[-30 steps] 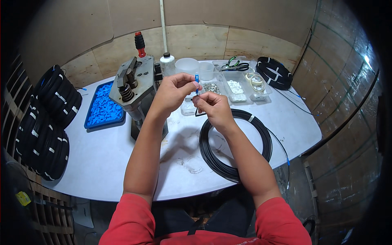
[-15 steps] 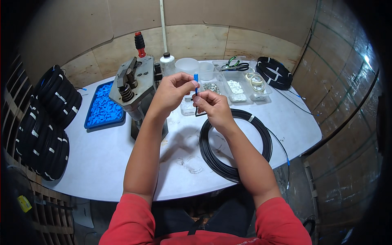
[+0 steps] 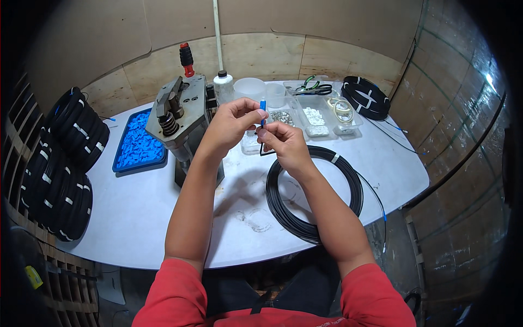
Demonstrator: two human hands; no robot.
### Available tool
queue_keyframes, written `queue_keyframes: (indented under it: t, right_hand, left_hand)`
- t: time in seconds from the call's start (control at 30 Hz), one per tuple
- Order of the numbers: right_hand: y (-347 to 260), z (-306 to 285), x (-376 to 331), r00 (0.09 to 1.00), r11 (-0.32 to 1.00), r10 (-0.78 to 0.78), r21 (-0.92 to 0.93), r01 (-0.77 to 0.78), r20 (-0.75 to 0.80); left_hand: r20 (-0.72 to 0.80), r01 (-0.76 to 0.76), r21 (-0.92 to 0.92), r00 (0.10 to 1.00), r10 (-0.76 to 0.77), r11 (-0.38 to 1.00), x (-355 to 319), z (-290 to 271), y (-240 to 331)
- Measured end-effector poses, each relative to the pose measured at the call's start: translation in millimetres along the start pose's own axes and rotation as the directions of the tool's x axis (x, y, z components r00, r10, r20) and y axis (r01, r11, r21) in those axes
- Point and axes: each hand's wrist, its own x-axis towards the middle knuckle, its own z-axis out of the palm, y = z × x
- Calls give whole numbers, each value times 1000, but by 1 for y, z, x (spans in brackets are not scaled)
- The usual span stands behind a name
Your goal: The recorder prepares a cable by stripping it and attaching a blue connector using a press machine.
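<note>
Over the middle of the table I hold a small blue cable connector [image 3: 263, 106] upright, its pale tip pointing up. My left hand [image 3: 236, 119] is closed, pinching the connector between thumb and fingers. Just below, my right hand [image 3: 283, 143] pinches the black cable [image 3: 261, 149] where it enters the connector's lower end. The cable bends sharply under the fingers and passes behind my right hand. A large black cable coil [image 3: 355, 188] with a white tape band lies flat beneath my right forearm.
Left stand a metal press [image 3: 185, 117] with a red-black handle, a blue tray [image 3: 121, 168] of blue pieces and stacked cable coils [image 3: 54, 188]. Behind my hands are a white bottle [image 3: 223, 87], clear bins [image 3: 317, 131] of small parts, pliers [image 3: 316, 89] and another coil [image 3: 366, 98].
The blue connector has shifted very slightly to the right between my fingers. Both hands keep nearly the same place and grip.
</note>
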Motion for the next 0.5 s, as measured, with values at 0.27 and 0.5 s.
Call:
queue_keyframes:
  t: [0.27,0.5]
  right_hand:
    - [-1,1,0,1000,1000,9,7,-9,-3]
    - [-2,2,0,1000,1000,-1,2,1,-2]
  left_hand:
    - [-35,1,-70,999,-3,998,0,1,1]
    - [6,-8,-1,1000,8,1000,0,-2,1]
